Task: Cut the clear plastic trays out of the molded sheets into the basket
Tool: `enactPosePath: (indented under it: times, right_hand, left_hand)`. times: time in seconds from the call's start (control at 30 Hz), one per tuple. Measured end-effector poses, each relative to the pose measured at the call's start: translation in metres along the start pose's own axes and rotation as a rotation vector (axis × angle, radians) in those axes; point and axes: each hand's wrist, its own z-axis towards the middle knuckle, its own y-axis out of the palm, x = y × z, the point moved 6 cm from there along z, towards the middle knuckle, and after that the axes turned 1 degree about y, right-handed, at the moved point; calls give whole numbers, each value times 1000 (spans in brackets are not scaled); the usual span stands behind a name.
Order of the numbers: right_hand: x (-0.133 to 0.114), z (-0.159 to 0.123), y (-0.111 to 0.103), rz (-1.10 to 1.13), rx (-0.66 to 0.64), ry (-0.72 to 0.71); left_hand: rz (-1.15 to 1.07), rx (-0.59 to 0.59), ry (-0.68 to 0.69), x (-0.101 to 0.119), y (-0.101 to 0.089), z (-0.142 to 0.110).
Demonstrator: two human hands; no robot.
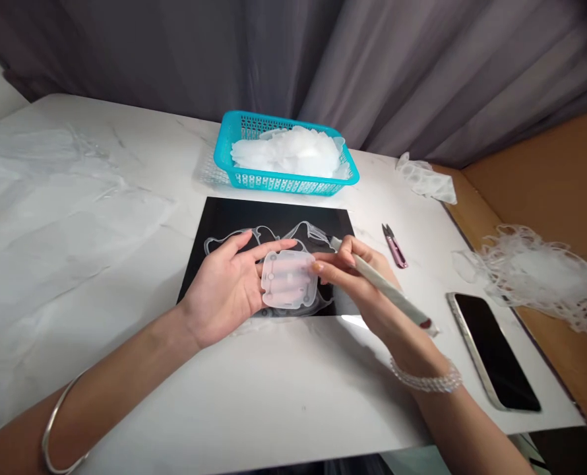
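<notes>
Head view: left hand [227,290], fingers apart, supports a piece [289,282] already free of scrap [323,303], right hand [370,300] clamps a tool [392,292], upper-centre pile [301,155], status unclear.

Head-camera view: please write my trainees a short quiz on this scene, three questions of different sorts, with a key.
1. Multiple choice: which thing does the right hand hold by its handle?
A) the pink snips
B) the white-handled tool
C) the phone

2. True or false: the turquoise basket stands farther from the person than the black mat.

3. Fill in the blank: the translucent piece lies across the fingers of the ____ hand.

Key:
1. B
2. True
3. left hand
</notes>
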Motion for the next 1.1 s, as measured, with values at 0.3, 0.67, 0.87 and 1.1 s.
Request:
enactPosePath:
  times: [0.3, 0.67, 0.87, 1.1]
  right_hand:
    - [-75, 49, -26, -461, 367, -461]
    - [-77, 113, -14, -898, 217, -603]
    - [-6, 27, -64, -929, 96, -167]
    - [21, 21, -58, -1015, 137, -254]
  left_hand:
    - [328, 168, 241, 14, -20, 0]
    - [1803, -64, 780, -3, -21, -2]
    - [2079, 71, 874, -15, -28, 4]
    - [2237, 135, 828, -15, -23, 8]
